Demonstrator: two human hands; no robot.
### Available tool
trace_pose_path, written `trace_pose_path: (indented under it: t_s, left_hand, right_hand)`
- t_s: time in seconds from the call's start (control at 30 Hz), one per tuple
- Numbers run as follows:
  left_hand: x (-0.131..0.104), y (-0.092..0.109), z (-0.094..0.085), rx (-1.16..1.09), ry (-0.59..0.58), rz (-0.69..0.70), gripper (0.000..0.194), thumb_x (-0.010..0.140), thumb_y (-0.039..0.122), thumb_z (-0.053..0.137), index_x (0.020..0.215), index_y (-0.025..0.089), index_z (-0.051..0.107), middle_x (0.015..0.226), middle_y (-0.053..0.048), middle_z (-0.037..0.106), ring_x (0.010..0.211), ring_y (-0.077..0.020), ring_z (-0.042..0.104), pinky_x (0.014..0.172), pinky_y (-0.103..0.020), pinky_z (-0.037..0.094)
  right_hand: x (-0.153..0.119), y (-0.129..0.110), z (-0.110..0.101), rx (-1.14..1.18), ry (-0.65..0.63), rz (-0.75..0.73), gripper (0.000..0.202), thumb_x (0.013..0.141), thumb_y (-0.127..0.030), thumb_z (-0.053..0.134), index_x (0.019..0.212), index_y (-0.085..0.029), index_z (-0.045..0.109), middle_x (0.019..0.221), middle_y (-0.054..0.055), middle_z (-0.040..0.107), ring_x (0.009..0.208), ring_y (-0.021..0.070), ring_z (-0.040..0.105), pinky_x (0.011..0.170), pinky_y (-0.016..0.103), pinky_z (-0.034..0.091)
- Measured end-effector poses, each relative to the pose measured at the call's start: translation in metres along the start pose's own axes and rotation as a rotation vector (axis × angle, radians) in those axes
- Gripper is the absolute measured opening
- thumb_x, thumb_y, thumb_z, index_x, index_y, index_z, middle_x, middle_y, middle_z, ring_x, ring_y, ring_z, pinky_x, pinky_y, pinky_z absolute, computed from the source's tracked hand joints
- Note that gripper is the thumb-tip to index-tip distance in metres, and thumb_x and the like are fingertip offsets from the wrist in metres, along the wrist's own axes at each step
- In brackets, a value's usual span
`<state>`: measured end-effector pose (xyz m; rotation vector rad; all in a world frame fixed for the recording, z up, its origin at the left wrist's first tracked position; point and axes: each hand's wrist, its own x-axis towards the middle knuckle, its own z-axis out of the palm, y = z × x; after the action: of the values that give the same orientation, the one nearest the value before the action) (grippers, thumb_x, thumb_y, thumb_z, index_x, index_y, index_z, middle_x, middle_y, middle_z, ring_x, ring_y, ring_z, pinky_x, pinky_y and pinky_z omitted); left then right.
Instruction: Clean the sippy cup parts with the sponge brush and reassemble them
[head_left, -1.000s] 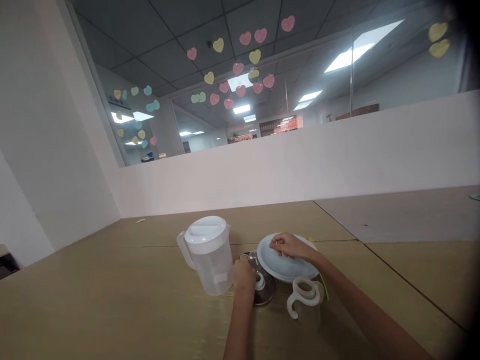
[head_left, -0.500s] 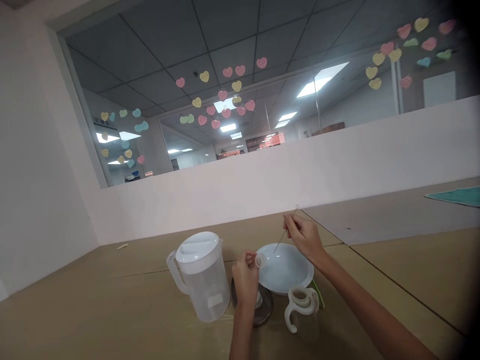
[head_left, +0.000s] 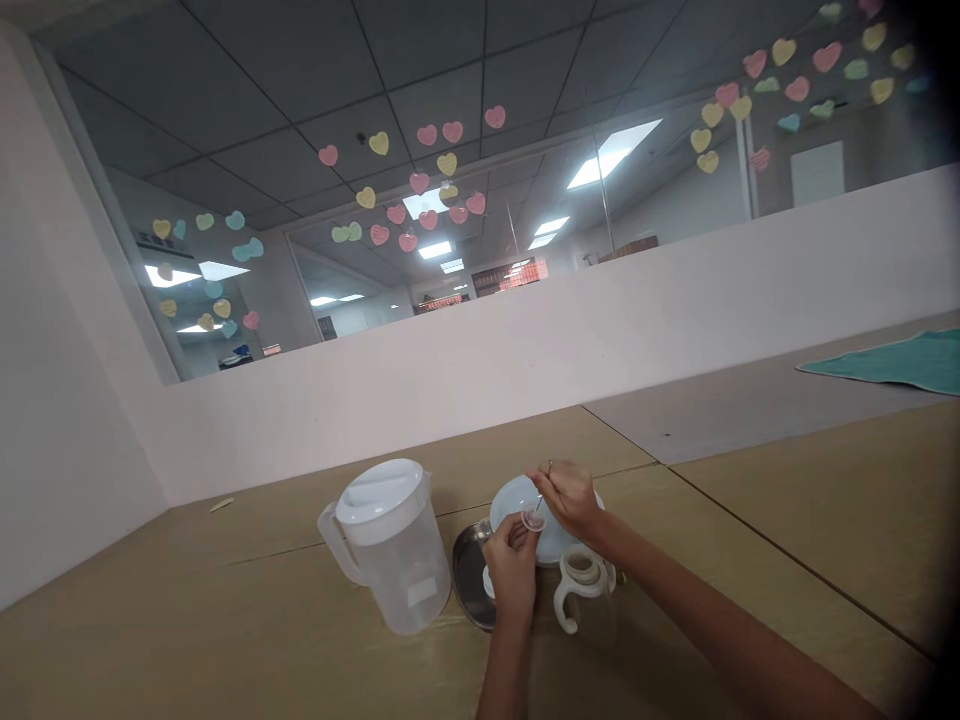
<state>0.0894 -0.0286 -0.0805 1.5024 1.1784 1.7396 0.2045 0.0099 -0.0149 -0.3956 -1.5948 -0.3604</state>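
Note:
My left hand [head_left: 513, 562] pinches a small clear round piece [head_left: 533, 516] by its edge, over the near left rim of a white bowl [head_left: 507, 497]. Above the bowl, my right hand [head_left: 571, 497] grips a thin metal rod [head_left: 540, 500], whose lower end meets the clear piece. Below my left hand lies a dark metal dish [head_left: 470, 575] with a white item [head_left: 488, 582] in it, partly covered by the hand. A clear bottle with a white handled collar [head_left: 584, 568] stands in front of the bowl.
A lidded clear pitcher [head_left: 405, 570] stands left of the metal dish. A teal cloth [head_left: 892, 362] lies at the far right of the table [head_left: 262, 620]. Behind the table rises a low white wall [head_left: 450, 370] under a window with heart-shaped notes.
My right hand has come down and left, bringing the rod to the clear piece. More of the metal dish shows, and the whole view has shifted slightly.

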Motion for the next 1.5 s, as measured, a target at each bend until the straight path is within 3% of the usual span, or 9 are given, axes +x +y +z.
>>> trace_pose_path:
  t_s: [0.23, 0.37, 0.53, 0.67, 0.83, 1.07, 1.3, 1.5]
  left_hand:
    - [-0.002, 0.002, 0.003, 0.016, 0.050, -0.047, 0.019, 0.072, 0.028, 0.057, 0.079, 0.013, 0.067, 0.069, -0.004, 0.068, 0.061, -0.0160, 0.064, 0.055, -0.025, 0.053]
    - [-0.002, 0.005, -0.001, -0.024, 0.086, -0.005, 0.018, 0.072, 0.026, 0.056, 0.074, 0.012, 0.066, 0.065, -0.002, 0.066, 0.055, -0.0128, 0.060, 0.052, -0.023, 0.051]
    - [-0.001, 0.005, -0.001, -0.056, 0.078, -0.007, 0.021, 0.071, 0.030, 0.058, 0.076, 0.012, 0.067, 0.069, -0.004, 0.067, 0.064, -0.0154, 0.063, 0.058, -0.024, 0.052]
    - [-0.001, -0.001, 0.000, -0.038, -0.003, -0.019, 0.022, 0.071, 0.032, 0.059, 0.075, 0.011, 0.066, 0.069, -0.005, 0.068, 0.063, -0.0151, 0.062, 0.058, -0.024, 0.051]
    - [0.000, -0.003, -0.001, -0.065, -0.026, -0.046, 0.021, 0.070, 0.029, 0.060, 0.076, 0.011, 0.068, 0.068, -0.004, 0.068, 0.061, -0.0140, 0.061, 0.059, -0.023, 0.049]
    - [-0.003, 0.005, 0.003, -0.082, 0.047, -0.069, 0.013, 0.064, 0.022, 0.061, 0.069, 0.012, 0.070, 0.062, -0.002, 0.068, 0.060, -0.0142, 0.061, 0.062, -0.024, 0.049]
    - [-0.003, 0.011, 0.002, -0.064, 0.164, -0.021, 0.014, 0.065, 0.025, 0.062, 0.066, 0.012, 0.067, 0.062, -0.002, 0.067, 0.061, -0.0145, 0.061, 0.059, -0.023, 0.048]
    - [0.003, 0.005, -0.005, -0.124, 0.141, -0.008, 0.018, 0.065, 0.028, 0.066, 0.071, 0.011, 0.067, 0.067, -0.003, 0.068, 0.065, -0.0141, 0.061, 0.062, -0.022, 0.047]
  right_hand:
    - [-0.007, -0.002, 0.006, -0.083, -0.343, -0.222, 0.039, 0.095, -0.025, 0.030, 0.064, -0.018, 0.053, 0.052, 0.000, 0.051, 0.048, 0.0089, 0.043, 0.050, 0.025, 0.027]
    - [-0.008, -0.004, 0.010, -0.081, -0.441, -0.319, 0.042, 0.095, -0.027, 0.029, 0.063, -0.017, 0.054, 0.052, 0.000, 0.052, 0.048, 0.0093, 0.042, 0.049, 0.026, 0.025]
    - [-0.009, 0.003, 0.009, -0.047, -0.549, -0.277, 0.043, 0.095, -0.023, 0.024, 0.071, -0.015, 0.058, 0.055, 0.002, 0.055, 0.050, 0.0100, 0.043, 0.051, 0.026, 0.025]
    - [-0.002, -0.001, 0.001, -0.022, -0.706, -0.148, 0.045, 0.094, -0.027, 0.031, 0.058, -0.016, 0.055, 0.052, 0.002, 0.056, 0.048, 0.0087, 0.042, 0.051, 0.025, 0.022]
    - [0.011, -0.009, -0.012, -0.003, -0.684, 0.010, 0.039, 0.092, -0.029, 0.034, 0.062, -0.017, 0.056, 0.053, -0.001, 0.054, 0.049, 0.0082, 0.040, 0.051, 0.025, 0.021]
    - [-0.003, 0.002, -0.003, -0.092, -0.755, -0.205, 0.031, 0.094, -0.018, 0.028, 0.084, -0.015, 0.058, 0.067, 0.004, 0.058, 0.057, 0.0119, 0.045, 0.052, 0.028, 0.019]
    - [-0.005, -0.001, -0.001, -0.012, -0.731, -0.064, 0.034, 0.093, -0.026, 0.032, 0.072, -0.016, 0.057, 0.068, 0.002, 0.059, 0.060, 0.0102, 0.047, 0.056, 0.025, 0.026]
    - [0.009, -0.011, -0.010, 0.076, -0.692, 0.050, 0.034, 0.091, -0.029, 0.039, 0.067, -0.017, 0.059, 0.065, 0.000, 0.058, 0.058, 0.0082, 0.046, 0.055, 0.023, 0.026]
